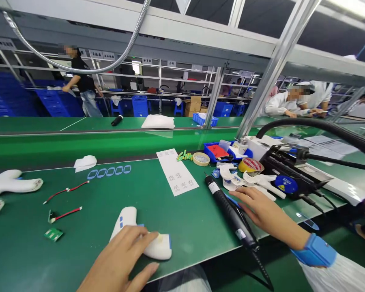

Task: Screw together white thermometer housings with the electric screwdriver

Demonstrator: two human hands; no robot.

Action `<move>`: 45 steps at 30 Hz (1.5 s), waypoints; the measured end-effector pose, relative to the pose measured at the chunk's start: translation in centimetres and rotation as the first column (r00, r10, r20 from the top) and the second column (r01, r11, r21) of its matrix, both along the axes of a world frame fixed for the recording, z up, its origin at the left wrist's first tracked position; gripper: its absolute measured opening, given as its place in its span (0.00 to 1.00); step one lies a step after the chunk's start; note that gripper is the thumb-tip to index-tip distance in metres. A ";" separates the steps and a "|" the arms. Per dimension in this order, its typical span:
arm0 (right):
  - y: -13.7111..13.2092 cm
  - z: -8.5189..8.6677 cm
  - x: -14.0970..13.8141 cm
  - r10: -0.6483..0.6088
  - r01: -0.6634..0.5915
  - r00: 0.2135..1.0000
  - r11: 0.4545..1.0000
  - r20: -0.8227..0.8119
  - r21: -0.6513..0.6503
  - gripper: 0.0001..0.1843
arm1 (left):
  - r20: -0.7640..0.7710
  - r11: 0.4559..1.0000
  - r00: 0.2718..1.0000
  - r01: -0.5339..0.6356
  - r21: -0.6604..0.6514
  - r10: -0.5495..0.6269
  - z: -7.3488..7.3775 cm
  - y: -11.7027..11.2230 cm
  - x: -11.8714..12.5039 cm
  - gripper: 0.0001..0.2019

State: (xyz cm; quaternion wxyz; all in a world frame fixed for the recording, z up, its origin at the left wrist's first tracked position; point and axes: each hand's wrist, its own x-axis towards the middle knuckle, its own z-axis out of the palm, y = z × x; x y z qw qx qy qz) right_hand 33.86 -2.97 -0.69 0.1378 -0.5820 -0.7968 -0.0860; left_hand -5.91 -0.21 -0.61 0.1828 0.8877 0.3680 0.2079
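Observation:
My left hand (124, 255) lies over a white thermometer-gun housing (158, 245) with blue trim near the front edge of the green mat (176, 219); its fingers curl lightly around the housing. My right hand (261, 209), with a blue wrist strap (318, 250), rests flat with fingers stretched out beside a black pen-shaped electric screwdriver (228, 213) lying on the mat, fingertips touching something blue next to it.
Red wires (67, 190), a small green circuit board (53, 234), blue rings (109, 172), a printed label sheet (177, 172), tape rolls (201, 159), white housings (12, 182) at left, a black soldering station (288, 174) at right. People work at benches behind.

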 end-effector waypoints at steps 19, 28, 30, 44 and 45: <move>0.0 5.5 -7.3 0.386 -0.056 0.523 0.905 -0.760 0.421 0.21 | -0.150 0.947 0.988 0.071 0.313 -0.024 -2.0 0.8 2.1 0.16; 3.0 9.4 -18.2 0.366 -0.040 -0.291 0.918 -0.884 0.394 0.28 | -0.129 0.960 0.991 0.002 0.281 0.036 -1.4 0.1 2.6 0.19; 3.5 9.0 -19.4 0.360 -0.120 -0.258 0.909 -0.897 0.399 0.32 | -0.129 0.960 0.991 -0.002 0.281 0.040 -1.4 0.2 2.7 0.20; 4.7 5.7 -21.5 0.192 -0.331 -0.255 0.904 -0.948 0.272 0.30 | -0.101 0.957 0.994 -0.007 0.288 0.038 -1.8 0.3 2.8 0.21; 4.7 5.5 -21.5 0.195 -0.333 -0.248 0.903 -0.949 0.273 0.31 | -0.104 0.959 0.994 -0.009 0.283 0.040 -1.8 0.3 2.8 0.21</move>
